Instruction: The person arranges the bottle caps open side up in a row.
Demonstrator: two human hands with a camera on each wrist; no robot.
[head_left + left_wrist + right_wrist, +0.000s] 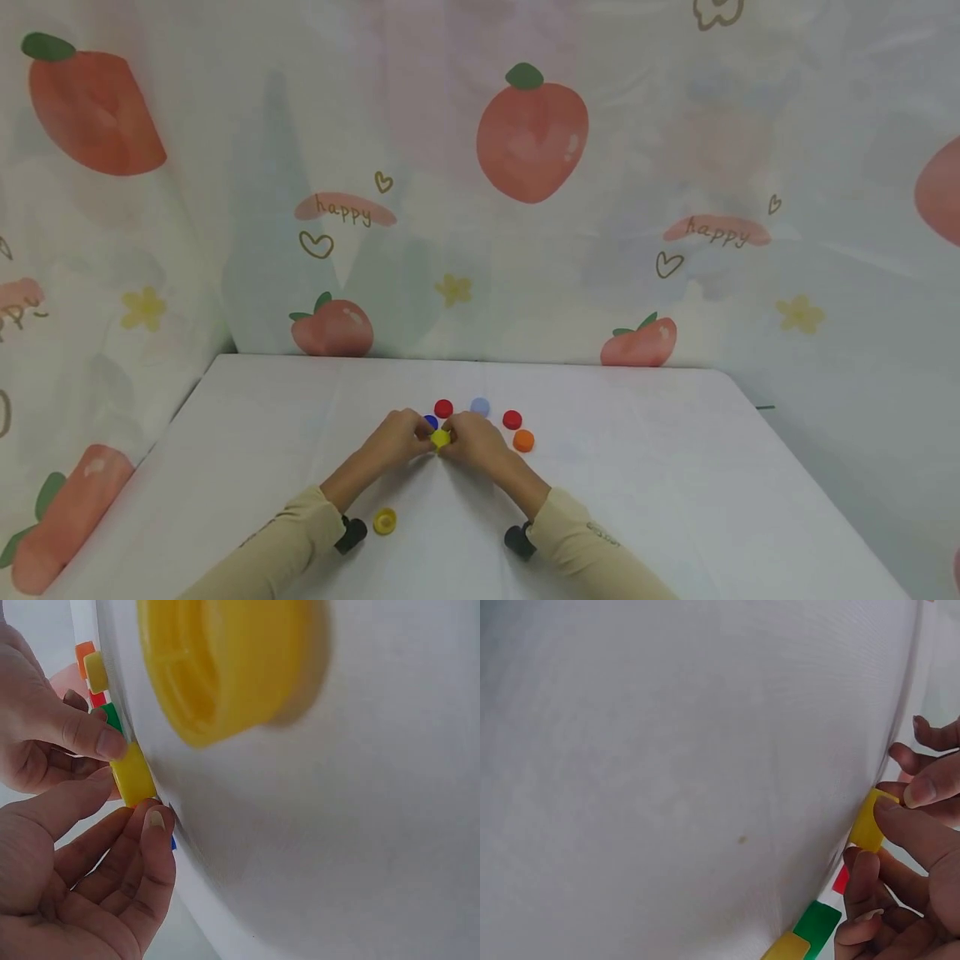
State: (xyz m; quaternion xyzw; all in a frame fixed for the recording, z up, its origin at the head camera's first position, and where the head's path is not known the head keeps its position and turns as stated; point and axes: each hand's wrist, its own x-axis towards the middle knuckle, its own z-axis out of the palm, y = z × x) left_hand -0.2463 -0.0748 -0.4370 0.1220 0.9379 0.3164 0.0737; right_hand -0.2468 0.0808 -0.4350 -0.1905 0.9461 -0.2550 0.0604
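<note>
Both hands meet over a yellow bottle cap (440, 438) at the middle of the table. My left hand (400, 435) pinches the cap from the left with bent fingers. From the other side, the right hand (474, 439) grips it between thumb and fingers. The left wrist view shows this yellow cap (133, 776) standing on its edge between the two hands. Just beyond the left fingers lies a blue cap (431, 422), partly hidden. A green cap (817, 922) and another yellow cap (787, 947) appear near the right hand in the right wrist view.
Behind the hands lie a red cap (443, 408) and a light blue cap (480, 407). Another red cap (512, 419) and an orange cap (523, 441) sit to the right. Nearer the body, a yellow cap (385, 522) rests hollow side up on the white table (637, 467).
</note>
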